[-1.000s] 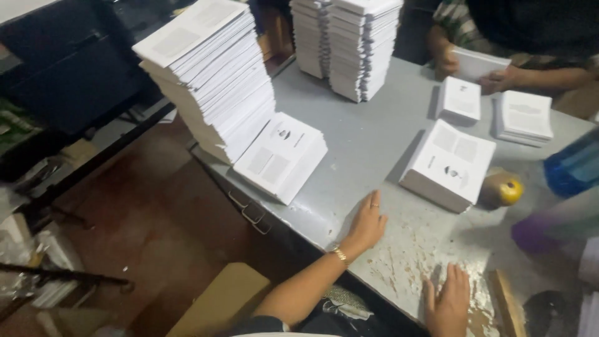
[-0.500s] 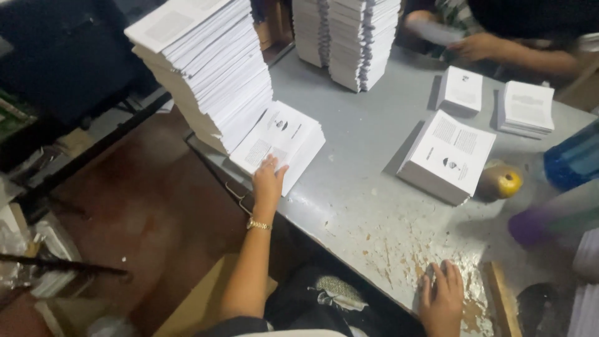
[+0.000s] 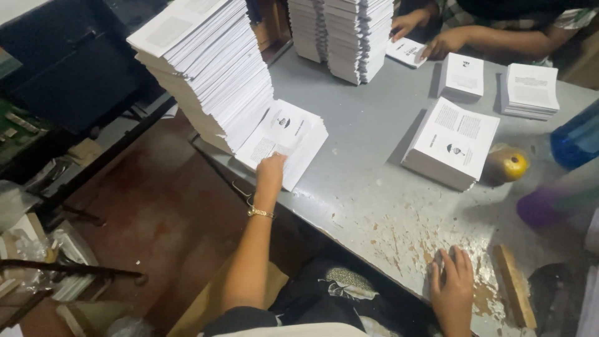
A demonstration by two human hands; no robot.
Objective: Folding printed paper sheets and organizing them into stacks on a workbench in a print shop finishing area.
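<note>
A person seated at a grey metal counter (image 3: 368, 156) reaches the left hand (image 3: 270, 171) out to a short pile of printed booklets (image 3: 286, 140) lying near the counter's front edge. The fingers are curled loosely onto the near corner of the top booklet, touching it; whether they grip a sheet cannot be told. A gold bracelet (image 3: 260, 213) circles that wrist. The right hand (image 3: 453, 288) lies flat, fingers spread, palm down on a scuffed, paint-flecked patch of the counter, holding nothing.

The short pile leans against the foot of a tall, slanting stack of white booklets (image 3: 206, 68) that rises at the counter's left end. Farther back stand two upright stacks of booklets (image 3: 340, 34), side by side. Toward the right lies a thick bundle of booklets (image 3: 452, 142) with a small dark emblem on its cover, and just beside it a yellow tape roll (image 3: 508, 165). A wooden block (image 3: 515, 286) rests near the right hand, apart from it.

Across the counter, a second person's hands (image 3: 430, 34) rest on a single booklet (image 3: 407, 51), with two smaller piles (image 3: 499, 84) close by. A blue bottle (image 3: 577, 140), blurred, stands at the right edge. Below the counter lies a reddish-brown floor (image 3: 156, 218).
</note>
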